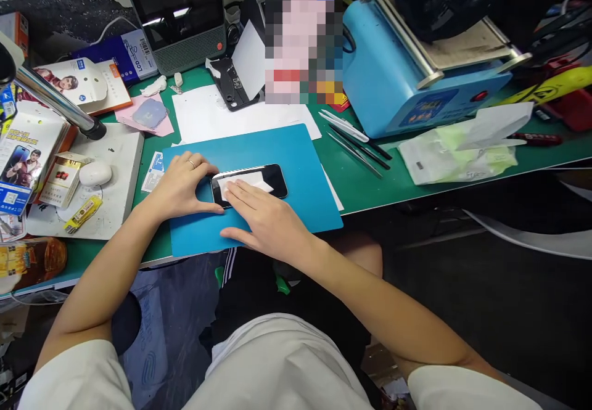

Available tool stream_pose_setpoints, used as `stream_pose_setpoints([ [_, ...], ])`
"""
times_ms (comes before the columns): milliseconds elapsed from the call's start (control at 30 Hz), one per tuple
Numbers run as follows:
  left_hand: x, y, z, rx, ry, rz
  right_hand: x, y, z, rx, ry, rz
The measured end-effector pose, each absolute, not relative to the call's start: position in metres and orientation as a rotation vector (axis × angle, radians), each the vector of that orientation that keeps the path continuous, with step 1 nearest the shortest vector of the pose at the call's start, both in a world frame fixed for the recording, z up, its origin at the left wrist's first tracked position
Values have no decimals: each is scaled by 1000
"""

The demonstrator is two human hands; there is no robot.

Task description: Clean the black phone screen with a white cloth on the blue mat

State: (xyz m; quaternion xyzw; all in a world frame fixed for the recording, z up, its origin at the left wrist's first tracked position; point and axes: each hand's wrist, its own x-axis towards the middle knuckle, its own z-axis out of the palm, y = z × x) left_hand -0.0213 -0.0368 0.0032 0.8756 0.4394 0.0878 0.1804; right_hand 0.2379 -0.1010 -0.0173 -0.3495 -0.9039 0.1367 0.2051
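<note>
A smartphone [278,182] with a dark glass face lies flat on a blue mat [309,203]. My left hand [182,185], with a ring on one finger, grips the phone's left end between thumb and fingers. Stretched flat across the glass, the fingers of my right hand [271,216] press down a white wipe [258,179]; the thumb stands apart over the mat. The wipe covers much of the phone's middle, and part of it is hidden under my fingers.
Tweezers and pen-like tools [358,139] lie right of the mat, near a tissue pack [457,151] and a blue machine [383,83]. Behind are white paper [198,111] and a screen [173,15]. A white board [127,151] holds a cigarette pack [60,179] and lighter [83,214].
</note>
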Motion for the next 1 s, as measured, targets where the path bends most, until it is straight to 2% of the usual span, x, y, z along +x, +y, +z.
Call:
stream_pose_setpoints([
  [233, -25, -38, 0, 2457, 1322, 279, 209, -77, -17, -920, -2562, 422],
  [500, -23, -39, 0, 2472, 1259, 255, 249, -108, -22, -964, -2535, 390],
  [767, -23, -39, 0, 2444, 1302, 260, 213, -72, -16, -975, -2535, 433],
  [1000, -21, -41, 3, 2449, 1295, 246, 246, -94, -21, -944, -2532, 368],
])
